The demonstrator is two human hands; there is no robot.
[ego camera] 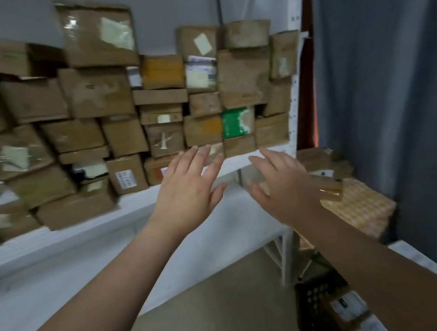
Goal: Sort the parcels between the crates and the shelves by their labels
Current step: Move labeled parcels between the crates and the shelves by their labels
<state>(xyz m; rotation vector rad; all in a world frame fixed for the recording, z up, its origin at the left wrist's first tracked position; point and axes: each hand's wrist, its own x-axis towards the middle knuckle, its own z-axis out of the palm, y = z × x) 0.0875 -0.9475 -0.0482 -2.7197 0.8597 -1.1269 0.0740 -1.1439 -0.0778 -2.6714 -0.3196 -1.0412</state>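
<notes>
Two bare forearms reach forward from the bottom corners of the view. Below them lies a dull beige floor (212, 300), smooth and plain. At the lower right stands a black crate (315, 303) with a lattice wall of round holes, and a brown box with a white label (348, 305) sits inside it.

The left hand (188, 192) and the right hand (284, 185) are held side by side, backs up, fingers straight and fanned wide. Neither has hold of anything. The left fingertips lie in front of the bottom row of boxes; whether they touch cannot be told.

Behind the right hand a packet in yellow checked wrap (362, 209) lies on a lower level, with crumpled brown parcels just beyond it.

A white shelf board (84, 233), flat and matt, runs at a slant across the view, with a second white surface (64, 302) under it. On the board the parcels (96, 92) are stacked several rows high. They are mostly brown cardboard boxes, many glossy with clear tape and carrying pale labels. One green box (237, 123) sits among them near the right end. A white perforated upright (294, 49) closes the shelf on that side.

Behind the stack is a plain grey wall (168, 6). A grey-blue curtain (390, 66) hangs in soft folds at the right.
</notes>
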